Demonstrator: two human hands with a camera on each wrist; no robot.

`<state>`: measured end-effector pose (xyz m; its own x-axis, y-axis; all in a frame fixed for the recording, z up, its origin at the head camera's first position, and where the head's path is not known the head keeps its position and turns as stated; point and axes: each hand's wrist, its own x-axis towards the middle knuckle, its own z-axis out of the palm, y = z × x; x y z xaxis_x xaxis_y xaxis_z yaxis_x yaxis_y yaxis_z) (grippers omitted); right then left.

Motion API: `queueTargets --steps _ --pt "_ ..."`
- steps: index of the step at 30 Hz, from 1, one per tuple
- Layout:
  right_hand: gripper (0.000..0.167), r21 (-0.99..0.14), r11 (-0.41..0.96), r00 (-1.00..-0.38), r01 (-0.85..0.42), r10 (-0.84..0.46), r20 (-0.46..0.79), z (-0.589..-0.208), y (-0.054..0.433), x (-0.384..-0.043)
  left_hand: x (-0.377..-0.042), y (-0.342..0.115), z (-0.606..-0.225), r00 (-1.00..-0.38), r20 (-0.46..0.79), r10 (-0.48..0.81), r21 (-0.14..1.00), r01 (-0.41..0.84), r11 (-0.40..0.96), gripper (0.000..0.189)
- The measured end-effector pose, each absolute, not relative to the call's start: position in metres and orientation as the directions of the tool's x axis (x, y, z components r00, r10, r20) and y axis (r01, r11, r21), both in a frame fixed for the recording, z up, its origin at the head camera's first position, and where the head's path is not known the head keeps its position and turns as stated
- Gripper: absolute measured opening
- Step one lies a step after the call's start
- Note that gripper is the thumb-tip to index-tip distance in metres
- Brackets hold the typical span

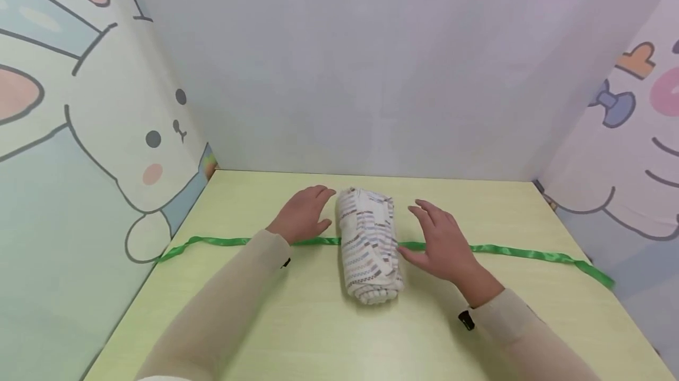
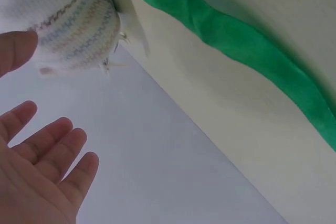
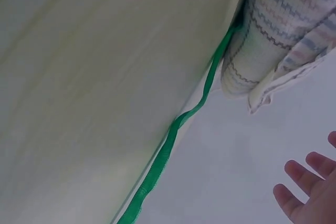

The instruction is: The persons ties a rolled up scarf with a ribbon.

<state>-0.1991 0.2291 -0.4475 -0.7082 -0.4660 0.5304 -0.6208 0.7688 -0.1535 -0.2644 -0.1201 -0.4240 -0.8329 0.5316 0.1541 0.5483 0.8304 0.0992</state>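
A rolled-up knitted cloth (image 1: 371,245), white with coloured stripes and dashes, lies lengthwise in the middle of the table. Beneath it runs a green ribbon (image 1: 530,253), its two ends stretching out to left and right; the part under the roll is hidden. My left hand (image 1: 303,216) hovers at the roll's left side, fingers spread and relaxed, holding nothing. On the other side my right hand (image 1: 442,245) is raised with loose fingers, its thumb tip close to the roll's right edge. The left wrist view shows the left hand's fingers (image 2: 65,161) apart from the cloth.
The pale yellow table (image 1: 297,334) ends at a plain light curtain (image 1: 371,74) behind. Cartoon-printed panels stand at both sides, with a rabbit (image 1: 132,133) on the left one. The ribbon's right end (image 1: 596,275) lies near the table's right edge.
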Motion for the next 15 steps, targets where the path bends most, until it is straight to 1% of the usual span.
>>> queueTargets --steps 2,8,12,15 --pt "0.082 -0.167 0.791 -0.740 -0.589 -0.444 0.506 -0.449 0.231 -0.200 -0.260 -0.122 -0.423 -0.848 0.144 0.510 0.127 0.526 0.841 0.067" --pt "0.078 -0.184 0.842 -0.799 -0.507 -0.379 0.466 -0.450 0.232 -0.202 -0.250 -0.128 -0.425 -0.881 0.138 0.453 0.181 0.472 0.863 0.067" --pt "0.076 -0.223 0.867 -0.858 -0.446 -0.343 0.381 -0.450 0.232 -0.203 -0.246 -0.130 -0.432 -0.907 0.127 0.401 0.220 0.420 0.881 0.066" --pt "0.079 -0.262 0.877 -0.897 -0.403 -0.322 0.304 -0.450 0.233 -0.203 -0.242 -0.130 -0.440 -0.915 0.102 0.391 0.241 0.404 0.882 0.067"
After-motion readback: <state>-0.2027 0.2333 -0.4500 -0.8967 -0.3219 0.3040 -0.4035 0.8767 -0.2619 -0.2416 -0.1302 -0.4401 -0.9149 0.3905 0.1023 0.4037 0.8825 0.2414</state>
